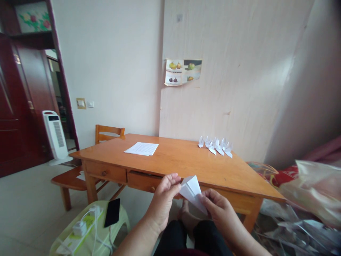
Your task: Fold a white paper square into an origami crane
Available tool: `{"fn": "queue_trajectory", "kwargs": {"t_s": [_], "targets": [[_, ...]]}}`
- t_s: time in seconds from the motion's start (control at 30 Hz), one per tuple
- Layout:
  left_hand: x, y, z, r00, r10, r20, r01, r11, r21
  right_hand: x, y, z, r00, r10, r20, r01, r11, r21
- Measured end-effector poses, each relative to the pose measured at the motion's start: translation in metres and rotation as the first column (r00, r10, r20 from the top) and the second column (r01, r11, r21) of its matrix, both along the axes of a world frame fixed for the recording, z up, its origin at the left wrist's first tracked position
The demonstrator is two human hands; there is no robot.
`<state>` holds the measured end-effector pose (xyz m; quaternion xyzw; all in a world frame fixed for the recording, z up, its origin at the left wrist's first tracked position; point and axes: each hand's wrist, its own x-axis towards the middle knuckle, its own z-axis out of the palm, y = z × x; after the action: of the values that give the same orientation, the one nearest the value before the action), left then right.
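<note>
The right hand [217, 204] grips a folded piece of white paper [194, 190], its thumb laid over the right edge. The left hand [165, 193] is half open, with loosely curved fingers; its thumb and fingertips come up to the paper's left corner, but whether they pinch it I cannot tell. The paper is held up in front of the table's near edge, above the person's lap.

The step in hand looks like folding, partway through. The next move seems to call for a firm hold by the right hand while the left lines up an edge and presses the crease flat.

The paper is wedge-shaped, broad at the top and narrowing toward the right hand. The edge of a folded layer crosses its face, and its outer edges look fairly straight.

Beyond it, the wooden table [176, 161] bears a pile of printed sheets [141, 148] on its left part and a cluster of folded white paper shapes [218, 147] with upright points near the far right corner. To the left, a phone [112, 212] lies on a pale green stool [122, 213].
</note>
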<state>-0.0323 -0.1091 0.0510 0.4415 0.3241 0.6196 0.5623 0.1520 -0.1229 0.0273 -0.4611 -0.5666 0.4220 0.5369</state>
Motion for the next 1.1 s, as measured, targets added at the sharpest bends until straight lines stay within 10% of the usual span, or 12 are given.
{"fn": "queue_trajectory", "kwargs": {"t_s": [0.2,0.37,0.5,0.77,1.1], "targets": [[0.003,-0.005,-0.005,0.977,0.041,-0.210,-0.056,0.996,-0.065,0.004,-0.007,0.006,0.841,-0.257,0.476,0.108,0.942,0.317],[0.009,-0.004,-0.011,0.980,-0.112,-0.166,0.101,0.992,-0.075,0.001,-0.014,0.011,0.577,-0.423,0.699,-0.047,0.837,0.545],[0.011,0.001,-0.018,0.989,-0.136,-0.062,0.134,0.990,-0.041,-0.006,-0.018,0.011,0.516,-0.441,0.734,-0.186,0.779,0.598],[0.011,0.005,-0.019,0.984,-0.136,0.115,0.145,0.987,-0.076,-0.009,-0.025,0.013,0.623,-0.273,0.733,-0.270,0.805,0.529],[0.009,0.008,-0.025,0.992,-0.123,-0.001,0.123,0.991,-0.048,-0.002,-0.009,-0.010,0.904,-0.226,0.361,0.063,0.909,0.411]]}}
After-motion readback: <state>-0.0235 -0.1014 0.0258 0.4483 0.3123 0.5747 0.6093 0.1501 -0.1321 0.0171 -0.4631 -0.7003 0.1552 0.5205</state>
